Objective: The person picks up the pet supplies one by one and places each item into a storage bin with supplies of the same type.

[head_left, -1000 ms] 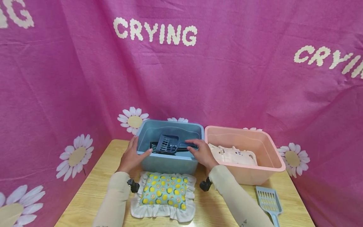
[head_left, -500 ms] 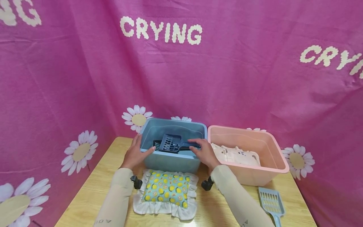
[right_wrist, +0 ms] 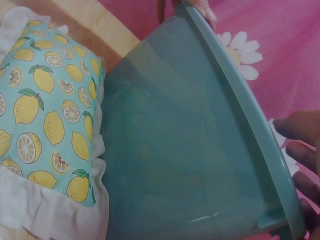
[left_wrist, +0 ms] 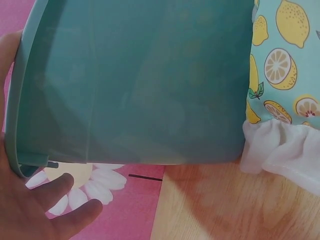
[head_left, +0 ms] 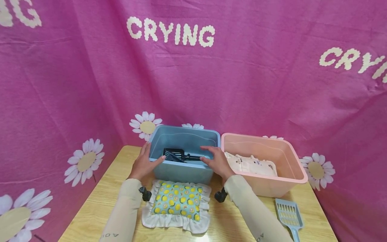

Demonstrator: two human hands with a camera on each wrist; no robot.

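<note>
In the head view my left hand (head_left: pixel 144 164) rests at the left front corner of a blue plastic bin (head_left: pixel 184 173), its thumb along the front rim. The left wrist view shows its fingers (left_wrist: pixel 75 220) straight and spread beside the rim. Over the bin's right front side, my right hand (head_left: pixel 218 162) holds nothing, its thumb and fingers apart. Inside the bin lies a black slotted tool with a long handle (head_left: pixel 193 157). Against the front wall is a navy litter scoop (head_left: pixel 173 157), partly hidden by the rim.
A pink bin (head_left: pixel 257 185) with a folded cream printed cloth (head_left: pixel 254 166) stands right of the blue one. In front lies a ruffled lemon-print pillow (head_left: pixel 177 201). A light blue litter scoop (head_left: pixel 288 213) sits at the table's right. Pink curtain (head_left: pixel 187 84) hangs behind.
My right thumb and fingers have let go of the navy litter scoop's handle, and the scoop has dropped into the blue bin. My left hand stays at the corner.
</note>
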